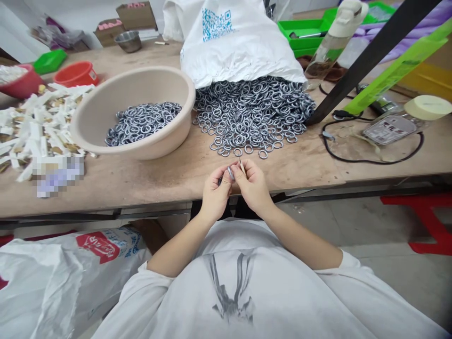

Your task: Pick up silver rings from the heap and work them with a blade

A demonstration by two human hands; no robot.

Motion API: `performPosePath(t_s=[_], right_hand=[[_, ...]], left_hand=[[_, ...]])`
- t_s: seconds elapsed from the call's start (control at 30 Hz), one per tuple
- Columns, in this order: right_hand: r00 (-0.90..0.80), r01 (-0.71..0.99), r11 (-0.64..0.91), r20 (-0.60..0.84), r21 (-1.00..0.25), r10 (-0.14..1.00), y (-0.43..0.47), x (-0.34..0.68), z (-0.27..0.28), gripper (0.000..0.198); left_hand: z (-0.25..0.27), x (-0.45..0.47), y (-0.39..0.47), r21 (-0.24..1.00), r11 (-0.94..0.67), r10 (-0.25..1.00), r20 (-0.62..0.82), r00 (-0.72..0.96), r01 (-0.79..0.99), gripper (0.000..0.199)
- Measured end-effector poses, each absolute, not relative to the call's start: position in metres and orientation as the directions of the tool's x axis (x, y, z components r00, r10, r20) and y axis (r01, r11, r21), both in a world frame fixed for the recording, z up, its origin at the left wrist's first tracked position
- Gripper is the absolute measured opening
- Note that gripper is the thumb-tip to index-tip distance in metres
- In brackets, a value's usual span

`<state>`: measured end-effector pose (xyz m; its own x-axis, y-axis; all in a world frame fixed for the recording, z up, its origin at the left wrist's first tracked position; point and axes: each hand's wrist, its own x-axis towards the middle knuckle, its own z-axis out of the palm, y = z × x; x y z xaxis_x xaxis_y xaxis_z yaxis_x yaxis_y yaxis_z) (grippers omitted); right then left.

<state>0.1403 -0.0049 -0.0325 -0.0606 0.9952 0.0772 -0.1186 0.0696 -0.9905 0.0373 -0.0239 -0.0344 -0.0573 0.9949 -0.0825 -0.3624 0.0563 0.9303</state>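
Observation:
My left hand [216,188] is closed with a dark grey ring [230,173] pinched at its fingertips, just over the table's front edge. Beside it, my right hand [252,183] grips a thin pale stick-like tool [242,165] with a dark tip, its thumb touching the ring. Something dark shows between the left fingers, too small to make out. Ahead of both hands, a heap of loose rings [247,117] spills from a white sack [240,47]. To the left, a beige basin [130,80] holds many more such rings [144,123].
White paper-like scraps [38,122] cover the table's left end near a red bowl [76,74]. At right stand a dark slanted post [370,61], a clear bottle [332,42], a lidded jar [399,125] and a looped black cable [381,162]. A red stool [431,221] stands on the floor.

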Motion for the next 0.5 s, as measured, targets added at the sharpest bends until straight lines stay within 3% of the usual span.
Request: performPosePath(t_s=[0.1, 0.27, 0.43, 0.5], right_hand=[[-0.016, -0.044, 0.196, 0.197, -0.98, 0.98, -0.003, 0.15, -0.032, 0.04], [-0.307, 0.06, 0.38, 0.345, -0.923, 0.887, -0.001, 0.168, -0.022, 0.043], [-0.261, -0.051, 0.187, 0.193, -0.981, 0.946, -0.002, 0.166, -0.022, 0.047], [-0.218, -0.014, 0.215, 0.213, -0.977, 0.952, -0.002, 0.168, -0.021, 0.052]], left_hand=[[-0.031, 0.032, -0.025, 0.926, 0.068, 0.995, -0.091, -0.045, -0.37, 0.041], [-0.028, 0.026, -0.028, 0.92, 0.133, 0.991, -0.118, 0.063, -0.369, 0.04], [-0.024, 0.029, -0.033, 0.909, 0.173, 0.982, -0.131, 0.134, -0.379, 0.048], [-0.021, 0.029, -0.033, 0.905, 0.17, 0.981, -0.118, 0.152, -0.39, 0.049]])
